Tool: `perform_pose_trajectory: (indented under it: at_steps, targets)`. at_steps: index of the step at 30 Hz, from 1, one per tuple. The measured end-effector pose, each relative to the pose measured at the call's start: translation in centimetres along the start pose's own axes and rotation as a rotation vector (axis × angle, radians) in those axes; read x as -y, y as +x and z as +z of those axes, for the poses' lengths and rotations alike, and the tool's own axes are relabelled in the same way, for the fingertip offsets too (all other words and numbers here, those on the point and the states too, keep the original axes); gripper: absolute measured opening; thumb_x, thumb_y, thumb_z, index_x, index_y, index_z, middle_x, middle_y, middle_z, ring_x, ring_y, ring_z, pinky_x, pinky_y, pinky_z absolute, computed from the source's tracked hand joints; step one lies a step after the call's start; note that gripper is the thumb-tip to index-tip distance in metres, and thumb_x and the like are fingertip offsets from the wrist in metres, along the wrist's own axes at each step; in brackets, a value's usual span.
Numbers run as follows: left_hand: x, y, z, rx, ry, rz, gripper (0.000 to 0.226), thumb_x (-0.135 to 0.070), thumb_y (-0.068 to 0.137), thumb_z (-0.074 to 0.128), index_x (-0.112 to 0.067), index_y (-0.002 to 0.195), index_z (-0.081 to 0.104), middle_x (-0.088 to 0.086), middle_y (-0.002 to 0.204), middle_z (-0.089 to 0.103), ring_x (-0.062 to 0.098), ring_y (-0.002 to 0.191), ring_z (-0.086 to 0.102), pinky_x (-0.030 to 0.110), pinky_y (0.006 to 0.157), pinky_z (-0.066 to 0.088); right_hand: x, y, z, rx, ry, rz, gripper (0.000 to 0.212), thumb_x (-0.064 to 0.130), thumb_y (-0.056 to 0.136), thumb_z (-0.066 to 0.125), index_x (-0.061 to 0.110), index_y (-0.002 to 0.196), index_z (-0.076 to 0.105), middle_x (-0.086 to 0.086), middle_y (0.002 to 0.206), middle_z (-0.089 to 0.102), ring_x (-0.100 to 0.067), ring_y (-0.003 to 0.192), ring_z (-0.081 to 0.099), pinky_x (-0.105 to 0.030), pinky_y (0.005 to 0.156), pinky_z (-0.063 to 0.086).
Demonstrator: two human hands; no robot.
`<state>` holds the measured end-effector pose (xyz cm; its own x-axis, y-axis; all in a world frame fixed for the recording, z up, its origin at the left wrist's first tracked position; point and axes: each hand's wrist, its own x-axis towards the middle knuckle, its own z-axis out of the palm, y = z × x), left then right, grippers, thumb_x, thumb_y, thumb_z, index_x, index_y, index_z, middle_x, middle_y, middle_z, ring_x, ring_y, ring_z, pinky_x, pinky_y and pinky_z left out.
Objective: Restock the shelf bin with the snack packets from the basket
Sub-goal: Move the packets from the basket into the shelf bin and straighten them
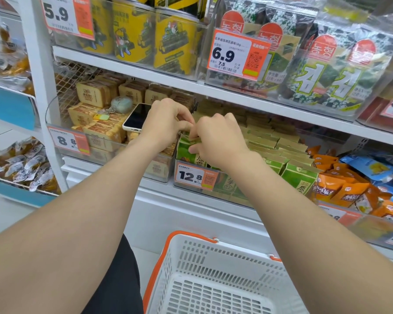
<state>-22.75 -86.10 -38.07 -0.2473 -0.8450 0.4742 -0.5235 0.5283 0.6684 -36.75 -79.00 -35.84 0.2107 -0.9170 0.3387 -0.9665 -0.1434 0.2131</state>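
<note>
Both the left hand (168,120) and right hand (217,138) pinch a packet (187,153) top at the bin (227,191) front. Forcing it in may crease it; a left-hand slip may knock the phone (137,117).

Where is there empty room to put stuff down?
The basket floor is bare between its white walls, as far as shows. A hand should fit over the green packets, under the shelf above. Crowded: the left hand and right hand pinch the front green packet; a phone lies on the tan packets; orange packets pile at right.
</note>
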Motion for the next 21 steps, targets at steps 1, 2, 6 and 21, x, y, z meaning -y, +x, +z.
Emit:
perform_pose_trajectory:
  at_steps: [1, 2, 6, 21]
  targets:
    - [0.0, 0.0, 0.0, 0.002, -0.004, -0.003, 0.034, -0.016, 0.087, 0.084, -0.041, 0.068, 0.071, -0.016, 0.070, 0.067, 0.015, 0.076, 0.057, 0.046, 0.080, 0.058, 0.0, -0.2, 0.2, 0.013, -0.004, -0.005, 0.027, 0.044, 0.093, 0.074, 0.027, 0.115, 0.073, 0.002, 0.103, 0.071, -0.026, 0.105, 0.061, -0.043, 0.092, 0.034]
    - [0.0, 0.0, 0.1, 0.003, -0.004, -0.004, 0.032, -0.017, 0.086, 0.085, -0.040, 0.068, 0.072, -0.016, 0.069, 0.067, 0.017, 0.077, 0.056, 0.049, 0.080, 0.059, 0.0, -0.4, 0.2, 0.032, -0.009, -0.015, 0.028, 0.043, 0.094, 0.073, 0.028, 0.118, 0.073, 0.002, 0.105, 0.071, -0.027, 0.106, 0.060, -0.043, 0.092, 0.034]
    - [-0.5, -0.6, 0.2, 0.004, 0.008, 0.011, 0.014, -0.020, 0.087, 0.084, -0.030, 0.078, 0.080, -0.014, 0.075, 0.069, 0.017, 0.085, 0.062, 0.046, 0.087, 0.056, -0.7, -0.4, -0.3, 0.136, 0.017, -0.049, 0.044, 0.050, 0.092, 0.074, 0.027, 0.129, 0.070, 0.001, 0.115, 0.070, -0.028, 0.113, 0.059, -0.045, 0.097, 0.038]
    - [-1.5, -1.6, 1.0, -0.051, 0.109, -0.058, 0.008, -0.032, 0.095, 0.077, -0.034, 0.087, 0.079, -0.005, 0.092, 0.074, 0.021, 0.090, 0.067, 0.042, 0.081, 0.057, 0.1, -1.8, 0.6, 0.059, -0.040, 0.080, 0.023, 0.035, 0.094, 0.074, 0.022, 0.110, 0.064, 0.004, 0.084, 0.059, -0.028, 0.095, 0.062, -0.046, 0.095, 0.034]
